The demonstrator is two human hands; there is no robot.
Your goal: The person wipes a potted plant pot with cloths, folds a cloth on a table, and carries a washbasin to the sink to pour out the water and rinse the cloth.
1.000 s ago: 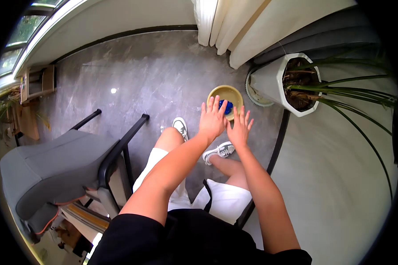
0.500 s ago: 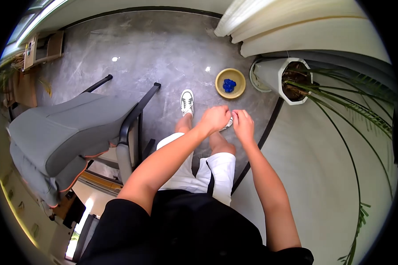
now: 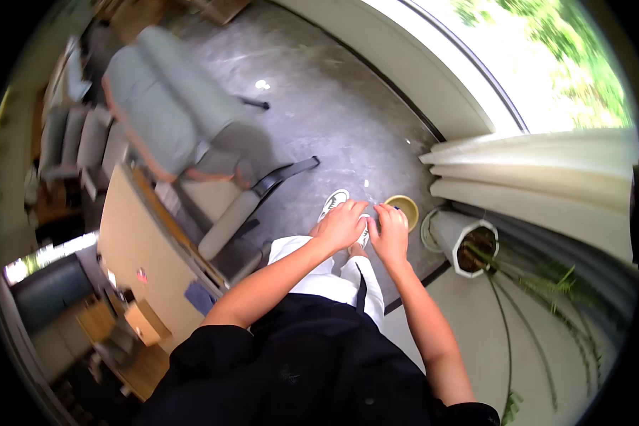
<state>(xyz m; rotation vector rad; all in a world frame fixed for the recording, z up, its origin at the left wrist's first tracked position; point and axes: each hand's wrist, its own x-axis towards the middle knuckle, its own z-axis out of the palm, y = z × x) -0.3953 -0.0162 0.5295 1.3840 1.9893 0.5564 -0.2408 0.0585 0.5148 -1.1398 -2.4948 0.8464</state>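
My left hand (image 3: 342, 226) is held out in front of my body, its fingers stretched forward and nothing visible in it. Close beside it is my right hand (image 3: 389, 233), with the thumb apart from the fingers and no object showing. A narrow gap separates the two hands. Just beyond my right fingertips, on the floor, stands a yellowish bowl (image 3: 412, 214). My right fingers cover part of the bowl, and only a trace of something blue shows at its near side.
A grey cushioned chair (image 3: 224, 163) stands to the left, by a light wooden table (image 3: 131, 241). To the right are a white pot (image 3: 444, 234) with a long-leaved plant and a pale curtain (image 3: 518, 167). My shoes (image 3: 331, 204) are on the grey floor (image 3: 334, 135).
The view has turned, bringing the window and table into sight. My fingers, earlier bent and close together, are now more spread. My right hand now overlaps the bowl in view.
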